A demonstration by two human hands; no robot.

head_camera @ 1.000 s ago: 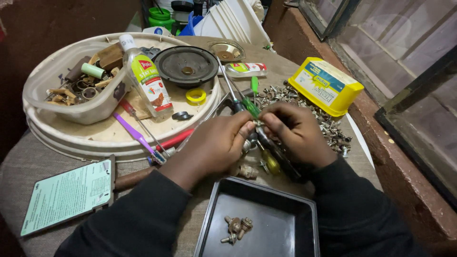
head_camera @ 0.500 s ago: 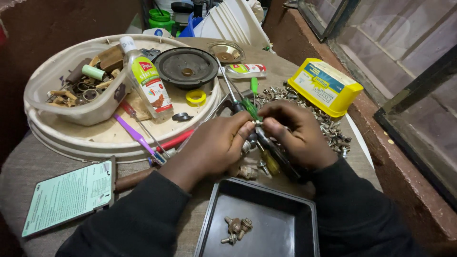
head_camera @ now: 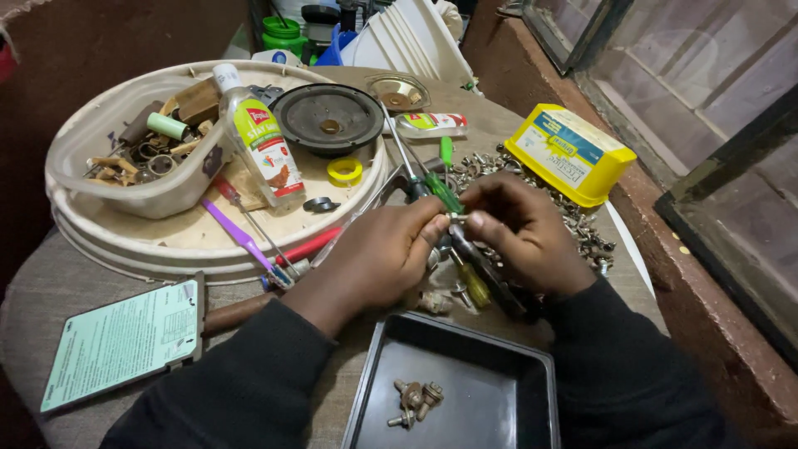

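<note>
A cluttered round workbench (head_camera: 50,333) beside a window, seen from the head camera: the left hand (head_camera: 378,258) and right hand (head_camera: 519,229) meet over the bench, fingertips of both pinched shut on a small metal screw fitting (head_camera: 456,217) held between them. Against the view a second ago, the hands have lifted slightly and the fitting now shows clear between the fingertips. Below sits a black tray (head_camera: 490,353) holding a few fittings; loose screws (head_camera: 582,233) lie scattered near a yellow box (head_camera: 569,154).
</note>
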